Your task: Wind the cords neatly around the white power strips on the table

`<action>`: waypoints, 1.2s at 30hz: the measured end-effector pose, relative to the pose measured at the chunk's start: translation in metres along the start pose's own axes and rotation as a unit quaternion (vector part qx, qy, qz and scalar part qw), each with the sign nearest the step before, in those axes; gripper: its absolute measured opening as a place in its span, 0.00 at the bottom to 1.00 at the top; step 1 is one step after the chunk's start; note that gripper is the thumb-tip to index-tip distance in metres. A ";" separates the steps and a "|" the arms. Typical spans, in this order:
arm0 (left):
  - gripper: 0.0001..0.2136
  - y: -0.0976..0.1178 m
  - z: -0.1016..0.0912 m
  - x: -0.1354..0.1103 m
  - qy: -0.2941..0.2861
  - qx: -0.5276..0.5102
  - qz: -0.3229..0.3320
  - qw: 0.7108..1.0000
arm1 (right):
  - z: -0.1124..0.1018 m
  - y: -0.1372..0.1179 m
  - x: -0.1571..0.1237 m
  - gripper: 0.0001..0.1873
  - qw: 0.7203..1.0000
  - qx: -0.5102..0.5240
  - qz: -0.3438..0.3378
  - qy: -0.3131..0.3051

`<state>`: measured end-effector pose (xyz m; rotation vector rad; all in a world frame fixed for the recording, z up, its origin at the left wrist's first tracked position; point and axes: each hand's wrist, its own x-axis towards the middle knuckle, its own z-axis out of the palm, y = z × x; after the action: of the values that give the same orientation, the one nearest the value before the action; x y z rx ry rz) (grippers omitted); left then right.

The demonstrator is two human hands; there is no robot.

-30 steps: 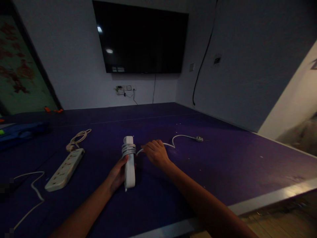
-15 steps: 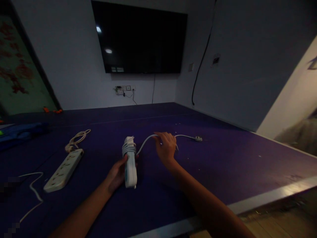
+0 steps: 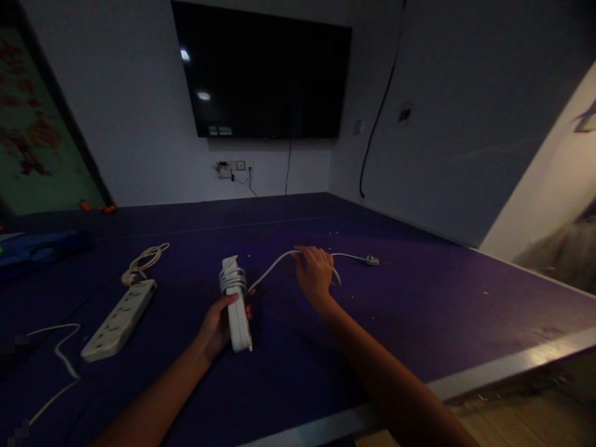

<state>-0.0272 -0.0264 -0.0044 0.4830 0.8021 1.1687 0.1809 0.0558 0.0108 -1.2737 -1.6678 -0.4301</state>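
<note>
My left hand (image 3: 218,326) is closed around a white power strip (image 3: 238,324), held tilted above the purple surface. Several turns of its white cord (image 3: 233,280) are wrapped about the strip's far end. From there the cord arcs over to my right hand (image 3: 315,273), which pinches it between thumb and fingers. Past the right hand a small loop of cord hangs, and the rest runs right to a plug (image 3: 371,261) lying on the surface. My fingers hide part of the cord.
A second white power strip (image 3: 120,321) with a coiled cord (image 3: 148,261) lies at the left. Near it is a loose thin white cable (image 3: 63,354). Blue cloth (image 3: 40,248) sits at the far left. The purple surface ends in a pale edge (image 3: 503,369) at the front right.
The power strip has turned and shifted slightly left in my left hand, showing more of its narrow side. The cord between the hands is straighter; the loop beyond my right hand shows more.
</note>
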 end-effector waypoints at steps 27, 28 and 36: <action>0.06 -0.003 -0.002 0.009 0.053 -0.011 0.055 0.997 | 0.007 -0.041 -0.026 0.13 0.910 0.058 -0.335 -0.237; 0.06 -0.003 -0.002 0.009 0.051 -0.006 0.051 0.997 | 0.006 -0.041 -0.025 0.13 0.912 0.049 -0.331 -0.236; 0.16 -0.004 -0.008 0.008 -0.044 0.022 0.004 0.999 | 0.002 -0.037 -0.023 0.10 0.932 0.011 -0.304 -0.197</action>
<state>-0.0291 -0.0212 -0.0148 0.5708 0.7517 1.1304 0.1468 0.0303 0.0001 -0.8330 -2.4113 -0.5392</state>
